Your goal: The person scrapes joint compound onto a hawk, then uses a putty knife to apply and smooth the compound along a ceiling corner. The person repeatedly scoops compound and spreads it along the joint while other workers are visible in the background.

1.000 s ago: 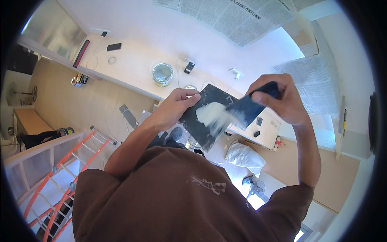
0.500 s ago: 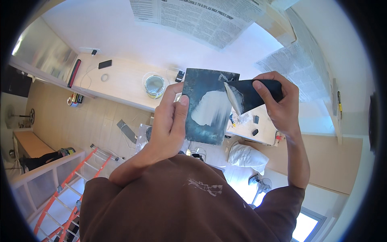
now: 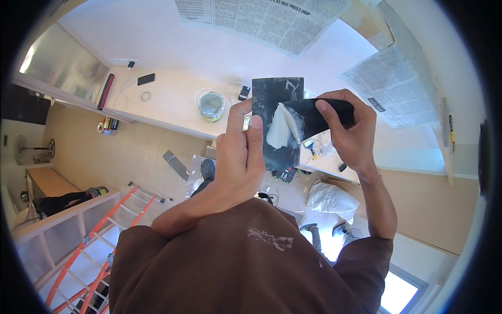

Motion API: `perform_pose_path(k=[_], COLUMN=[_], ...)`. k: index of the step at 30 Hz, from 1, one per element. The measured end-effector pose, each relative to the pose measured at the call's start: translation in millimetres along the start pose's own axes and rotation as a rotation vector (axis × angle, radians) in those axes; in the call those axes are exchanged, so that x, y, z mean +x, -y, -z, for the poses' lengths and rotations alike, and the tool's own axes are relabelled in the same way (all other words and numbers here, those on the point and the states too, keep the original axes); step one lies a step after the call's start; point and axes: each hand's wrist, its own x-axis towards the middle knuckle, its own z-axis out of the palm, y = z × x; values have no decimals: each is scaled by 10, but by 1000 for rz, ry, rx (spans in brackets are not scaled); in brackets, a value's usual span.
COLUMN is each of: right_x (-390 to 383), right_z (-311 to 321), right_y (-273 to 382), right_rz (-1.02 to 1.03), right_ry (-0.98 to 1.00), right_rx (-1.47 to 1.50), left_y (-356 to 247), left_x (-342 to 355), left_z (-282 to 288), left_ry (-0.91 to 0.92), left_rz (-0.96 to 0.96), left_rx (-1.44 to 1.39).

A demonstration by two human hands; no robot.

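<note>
My left hand (image 3: 241, 162) is closed on a dark, stained rectangular plate (image 3: 269, 91), held upright in the picture, thumb along its left edge. A patch of white paste (image 3: 280, 131) lies on the plate. In my right hand (image 3: 350, 141) is a flat dark spreader (image 3: 340, 107), gripped between thumb and fingers, its white-coated end over the paste. Beyond the plate, an open tin (image 3: 211, 105) stands on the light wooden counter (image 3: 172, 91).
An orange ladder (image 3: 94, 235) stands lower left, a standing fan (image 3: 26, 146) far left. A white sack (image 3: 332, 199) lies below the counter. A brush (image 3: 309, 149), phone (image 3: 146, 79) and cables are on the counter. Newspaper (image 3: 251, 21) covers surfaces above.
The plate has turned upright and moved slightly right over the last half second. The spreader has shifted left onto the plate, and the paste patch now looks smaller.
</note>
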Motion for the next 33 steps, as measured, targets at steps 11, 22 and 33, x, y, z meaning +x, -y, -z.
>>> perform_pose_path(k=[11,22,33], right_x=[-95,-105,-320], right_z=[-297,26,201], right_y=[-148,-322,-173], right_rz=[-89,-34,1078], right_ry=[-47,-202,126], right_rx=[175,516,-294], left_y=[127,250,184], left_x=[45,299,422], left_z=[-125,133,154], left_ry=[-129,20,318], left_rz=[-135,141,555], left_rx=[134,-162,-848])
